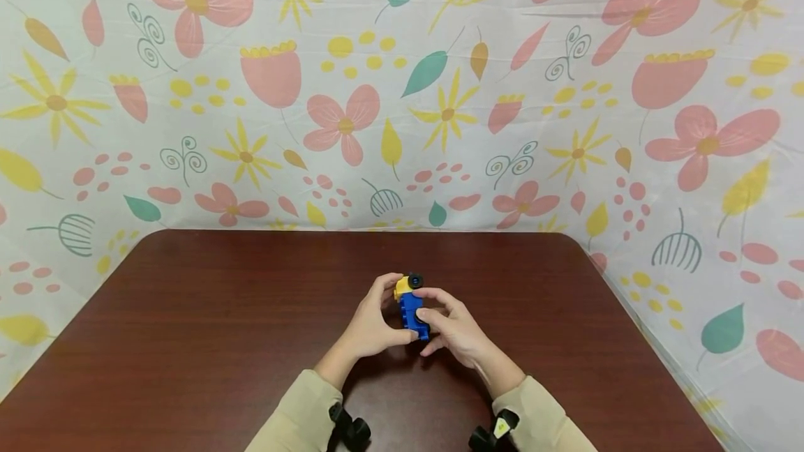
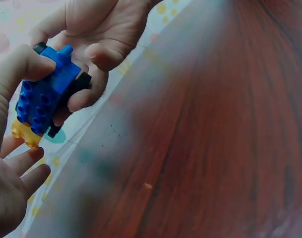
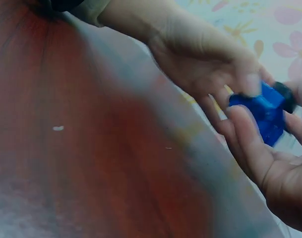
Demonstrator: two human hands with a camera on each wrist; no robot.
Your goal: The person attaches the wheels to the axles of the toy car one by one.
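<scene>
A small toy car of blue and yellow building bricks [image 1: 411,312] with black wheels is held in the air between both hands, above the table. The left hand [image 1: 369,326] grips it lengthwise: its thumb presses the blue end and its fingertips are at the yellow end. The right hand [image 1: 458,332] holds its side near a wheel, thumb and fingers curled about it. In the left wrist view, studs show on the blue brick [image 2: 34,106], with the yellow brick [image 2: 26,133] beyond. The right wrist view shows mainly the blue part [image 3: 270,119]; fingers hide some of it.
The brown wooden table [image 1: 220,319] spreads around the hands. A white cloth with printed flowers and leaves [image 1: 402,89] hangs behind it and along its sides. Black wrist-worn devices [image 1: 352,431] sit on both sleeves.
</scene>
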